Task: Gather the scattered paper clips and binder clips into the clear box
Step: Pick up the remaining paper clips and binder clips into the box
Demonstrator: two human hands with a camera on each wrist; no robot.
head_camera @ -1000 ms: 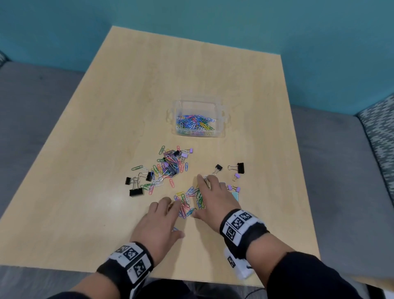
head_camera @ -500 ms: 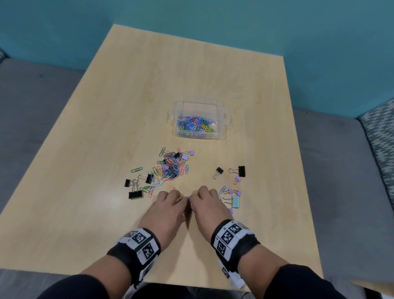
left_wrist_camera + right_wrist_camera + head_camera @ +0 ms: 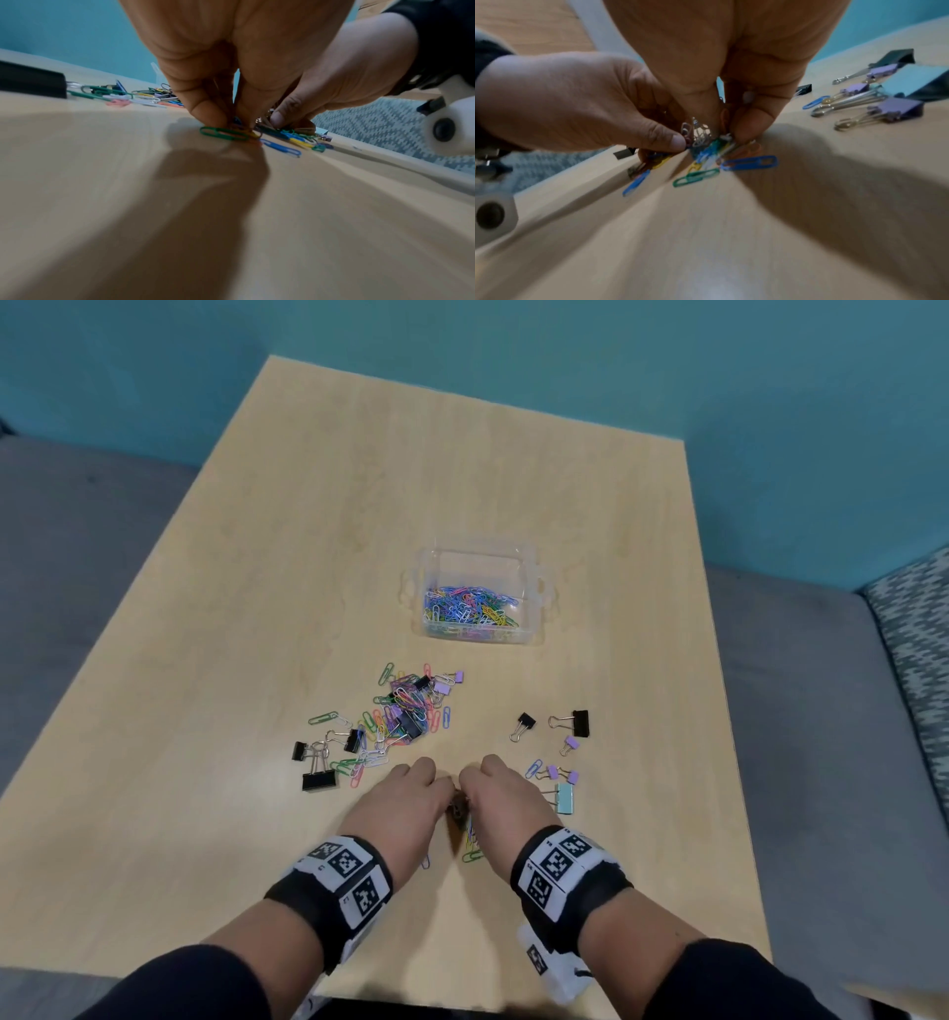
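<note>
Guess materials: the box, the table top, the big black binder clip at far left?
Box: clear glossy plastic, contents show through.
Table top: pale wood-look, faint grain, probably laminate.
Black binder clip: likely painted metal body, bare wire handles.

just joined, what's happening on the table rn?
A person is scooping a small bunch of colored paper clips together on the wooden table, left hand and right hand pinching it from both sides near the front edge. The clear box farther back already holds paper clips. A mixed pile of clips and several binder clips lie loose on the table.
</note>
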